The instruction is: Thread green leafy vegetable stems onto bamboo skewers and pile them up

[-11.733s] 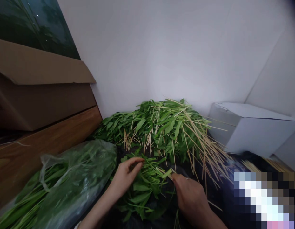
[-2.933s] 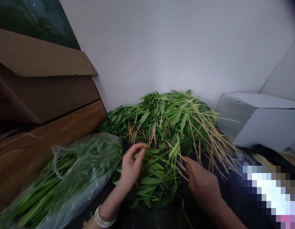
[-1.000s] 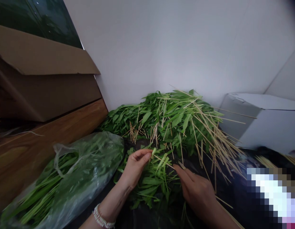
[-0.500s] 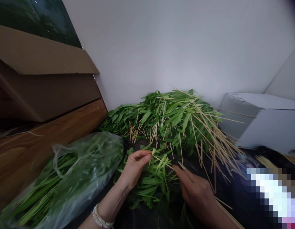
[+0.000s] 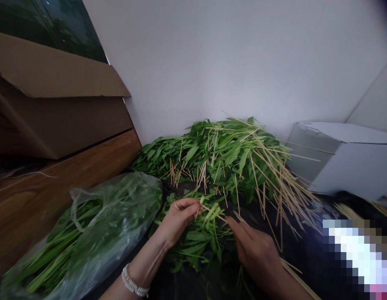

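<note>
My left hand (image 5: 178, 221), with a beaded bracelet at the wrist, pinches a pale green stem (image 5: 201, 201) at the left end of a thin bamboo skewer (image 5: 221, 217). My right hand (image 5: 258, 248) grips that skewer from the right, and the tips of other sticks poke out by its fingers. Several cut stems (image 5: 213, 211) of leafy greens are bunched on the skewer between the hands. Their leaves (image 5: 196, 243) hang below, over black plastic. My right palm and some fingers are hidden.
A large heap of skewered greens (image 5: 193, 152) lies against the wall, its sticks (image 5: 279, 183) jutting right. To the left are a clear plastic bag (image 5: 118, 233) of greens and a cardboard box (image 5: 87, 121). A white box (image 5: 355, 162) stands at right.
My left hand has shifted very slightly right along with the stem it pinches, closer to the stems on the skewer. My right hand stays nearly in place.
</note>
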`<state>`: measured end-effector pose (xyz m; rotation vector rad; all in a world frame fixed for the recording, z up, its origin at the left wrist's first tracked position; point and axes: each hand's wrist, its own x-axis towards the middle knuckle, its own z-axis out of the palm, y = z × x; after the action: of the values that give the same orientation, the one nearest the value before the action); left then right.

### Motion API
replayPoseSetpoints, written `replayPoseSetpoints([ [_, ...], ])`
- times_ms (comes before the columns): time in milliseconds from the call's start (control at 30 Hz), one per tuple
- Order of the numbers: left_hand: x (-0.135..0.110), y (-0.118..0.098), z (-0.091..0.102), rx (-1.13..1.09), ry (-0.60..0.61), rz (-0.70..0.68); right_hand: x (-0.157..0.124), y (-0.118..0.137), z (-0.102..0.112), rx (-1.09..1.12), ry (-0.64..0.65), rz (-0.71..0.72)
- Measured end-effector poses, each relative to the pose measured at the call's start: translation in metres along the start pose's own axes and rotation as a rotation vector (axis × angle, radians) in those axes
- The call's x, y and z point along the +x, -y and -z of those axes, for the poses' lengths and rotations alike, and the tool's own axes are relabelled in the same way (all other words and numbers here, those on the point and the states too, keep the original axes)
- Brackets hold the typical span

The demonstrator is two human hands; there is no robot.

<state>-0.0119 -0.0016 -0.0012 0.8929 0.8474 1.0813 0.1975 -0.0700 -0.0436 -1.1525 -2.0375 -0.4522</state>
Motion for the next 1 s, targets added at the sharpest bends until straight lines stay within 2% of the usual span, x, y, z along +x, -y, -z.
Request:
replayPoseSetpoints([
  [200, 0.000, 0.001, 0.000, 0.048, 0.007, 0.006, -0.001, 0.002, -0.001, -0.005, 0.008, -0.012],
  [400, -0.001, 0.012, -0.001, 0.152, 0.052, -0.039, 0.001, 0.005, -0.003, -0.003, 0.025, -0.003],
  [533, -0.001, 0.012, -0.002, 0.202, 0.076, -0.099, 0.005, -0.002, 0.000, -0.045, -0.028, -0.006],
  [667, 0.000, 0.001, 0.000, 0.359, 0.042, -0.184, 0.007, -0.019, 0.011, -0.153, -0.125, -0.157],
  [800, 0.001, -0.003, 0.002, 0.502, -0.016, -0.266, 0.010, -0.033, 0.026, -0.156, -0.110, -0.370],
  [900, 0.003, 0.001, 0.005, 0.700, 0.012, -0.370, 0.009, -0.037, 0.028, -0.100, -0.105, -0.496],
  [1000, 0.004, 0.008, 0.009, 0.967, 0.090, -0.518, 0.005, -0.037, 0.023, -0.049, -0.104, -0.538],
])
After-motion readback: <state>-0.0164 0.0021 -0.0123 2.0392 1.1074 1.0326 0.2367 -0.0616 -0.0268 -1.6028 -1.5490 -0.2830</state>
